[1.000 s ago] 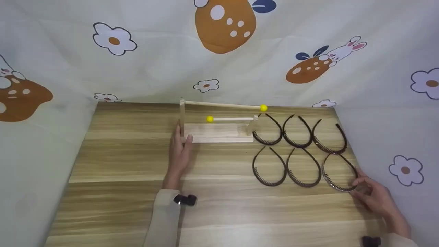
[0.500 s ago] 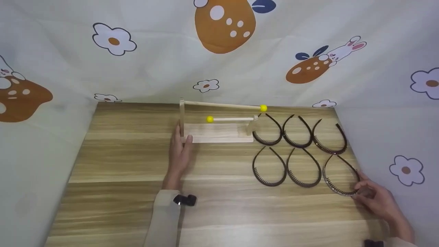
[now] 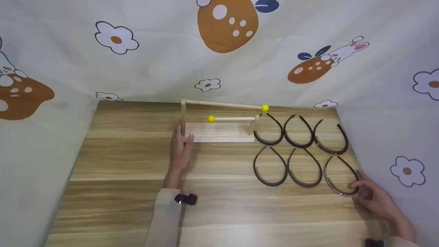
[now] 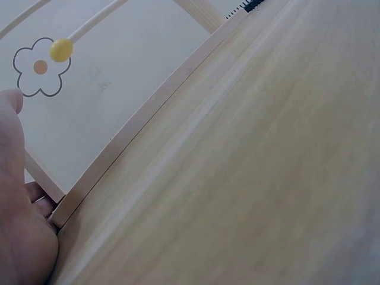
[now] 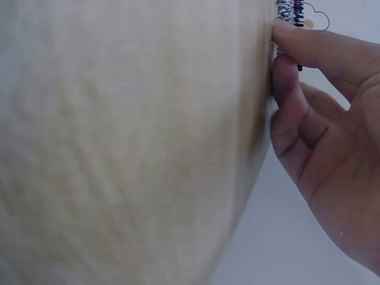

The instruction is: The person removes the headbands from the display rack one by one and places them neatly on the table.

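At the back of the table, my left hand [image 3: 180,156] holds the left end of a pale wooden rack [image 3: 219,139], thumb in front and fingers behind its upright. Two rods with yellow ball ends [image 3: 211,118] run sideways above the base. In the left wrist view the fingers [image 4: 40,199] reach round the base's corner. On the right, my right hand [image 3: 375,199] pinches the lower right side of a dark toothed headband [image 3: 331,183] with a glittery front. Thumb and finger meet close at the headband's teeth [image 5: 291,9] in the right wrist view.
Several more dark headbands [image 3: 305,187] lie in two rows right of the rack, the nearest of them at its right end. The wooden table [image 3: 120,192] meets a patterned cloth [image 3: 154,68] at the back and sides.
My right hand has drawn the glittery headband slightly towards me, leaving a gap to the headband behind it. My left hand and the rack have stayed in place.
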Available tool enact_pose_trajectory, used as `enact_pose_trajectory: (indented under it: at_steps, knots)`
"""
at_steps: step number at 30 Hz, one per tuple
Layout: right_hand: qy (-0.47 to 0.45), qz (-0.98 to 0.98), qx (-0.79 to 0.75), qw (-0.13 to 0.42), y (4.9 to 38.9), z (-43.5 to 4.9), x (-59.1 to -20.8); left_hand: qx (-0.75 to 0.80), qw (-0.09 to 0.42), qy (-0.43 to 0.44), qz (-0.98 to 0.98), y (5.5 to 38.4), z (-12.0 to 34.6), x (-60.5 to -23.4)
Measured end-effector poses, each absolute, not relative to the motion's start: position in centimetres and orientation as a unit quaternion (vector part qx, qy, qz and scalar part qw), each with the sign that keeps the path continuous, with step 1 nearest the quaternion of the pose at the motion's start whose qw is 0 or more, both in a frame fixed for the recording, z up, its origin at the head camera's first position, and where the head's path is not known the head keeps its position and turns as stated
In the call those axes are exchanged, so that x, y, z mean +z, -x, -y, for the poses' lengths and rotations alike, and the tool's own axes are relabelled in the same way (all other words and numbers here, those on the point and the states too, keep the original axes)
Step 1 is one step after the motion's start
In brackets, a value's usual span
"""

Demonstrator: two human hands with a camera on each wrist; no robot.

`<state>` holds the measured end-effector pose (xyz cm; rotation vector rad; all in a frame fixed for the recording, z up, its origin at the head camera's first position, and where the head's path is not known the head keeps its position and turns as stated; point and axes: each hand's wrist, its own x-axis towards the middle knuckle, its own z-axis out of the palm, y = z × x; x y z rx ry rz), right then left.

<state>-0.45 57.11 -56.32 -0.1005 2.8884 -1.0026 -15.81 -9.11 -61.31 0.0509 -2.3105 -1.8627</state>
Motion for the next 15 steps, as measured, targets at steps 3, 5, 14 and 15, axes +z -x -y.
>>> enact_pose_trajectory:
  at_steps: [3, 5, 14, 15]
  knots:
    - [0.033, -0.944, -0.324, 0.054, 0.7, -56.4, -55.6, -0.624, 0.089, -0.016, 0.776, 15.8, 9.2, -61.3]
    - [0.019, -0.947, -0.314, 0.072, 1.1, -55.8, -54.6, -0.622, 0.091, -0.017, 0.778, 15.9, 9.3, -61.3]
    - [0.004, -0.979, -0.179, 0.094, 3.9, -51.0, -50.0, -0.618, 0.127, -0.022, 0.776, 15.7, 9.5, -61.1]
    - [0.012, -0.981, -0.175, 0.081, 4.3, -50.1, -49.9, -0.614, 0.131, -0.023, 0.778, 15.6, 9.5, -60.9]
